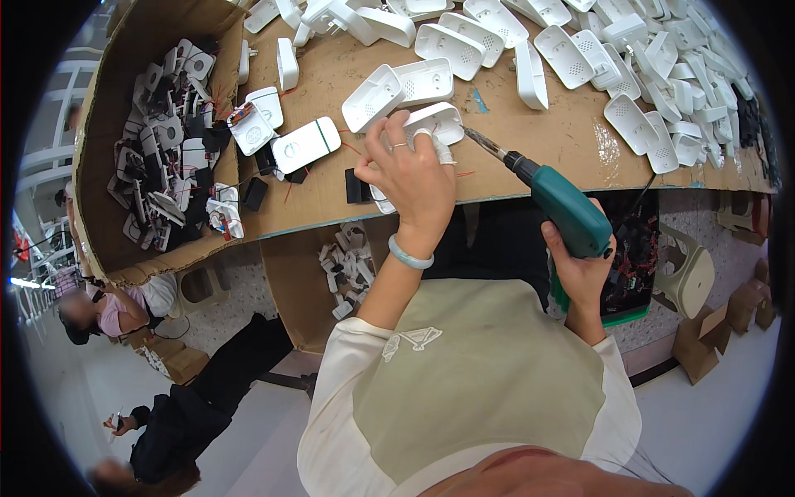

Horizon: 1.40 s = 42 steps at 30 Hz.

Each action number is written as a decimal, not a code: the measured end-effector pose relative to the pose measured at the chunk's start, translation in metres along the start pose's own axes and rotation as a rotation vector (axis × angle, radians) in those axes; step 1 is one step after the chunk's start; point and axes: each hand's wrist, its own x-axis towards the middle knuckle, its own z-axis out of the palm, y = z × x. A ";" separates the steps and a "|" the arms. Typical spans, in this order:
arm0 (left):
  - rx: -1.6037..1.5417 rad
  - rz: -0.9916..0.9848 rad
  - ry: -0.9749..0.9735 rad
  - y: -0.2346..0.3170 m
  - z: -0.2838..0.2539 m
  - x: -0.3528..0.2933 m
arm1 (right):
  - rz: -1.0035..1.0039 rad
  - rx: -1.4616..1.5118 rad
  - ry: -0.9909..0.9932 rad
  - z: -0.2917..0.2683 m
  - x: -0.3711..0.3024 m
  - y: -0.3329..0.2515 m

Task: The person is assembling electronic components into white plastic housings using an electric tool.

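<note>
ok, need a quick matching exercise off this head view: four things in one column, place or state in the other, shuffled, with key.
Things
1. handheld tool
2. bracelet
3. heap of wired parts
4. large pile of white shells

Place or state
A. inside the cardboard box on the left
B. on the wrist of the left hand
C. toward the right end of the table
D. teal-bodied, held in the right hand

Pairs: 1-D, 2-B, 3-A, 4-C
</note>
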 end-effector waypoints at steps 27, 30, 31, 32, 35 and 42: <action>-0.105 0.273 -0.091 -0.012 -0.029 -0.008 | -0.075 0.007 0.021 -0.001 -0.001 0.000; -0.102 0.156 -0.038 -0.008 -0.021 -0.001 | -0.083 0.012 -0.008 0.006 0.005 0.010; -0.074 0.100 0.029 -0.005 -0.019 0.002 | -0.084 0.012 -0.008 0.008 0.007 0.012; -0.072 0.100 0.030 -0.003 -0.017 0.005 | -0.114 -0.019 -0.004 0.011 0.009 0.013; 0.029 0.073 0.086 -0.001 -0.011 0.010 | -0.152 -0.048 0.000 0.019 0.016 0.017; -0.039 0.067 0.003 -0.010 0.000 0.008 | -0.185 -0.097 -0.050 0.026 0.025 0.019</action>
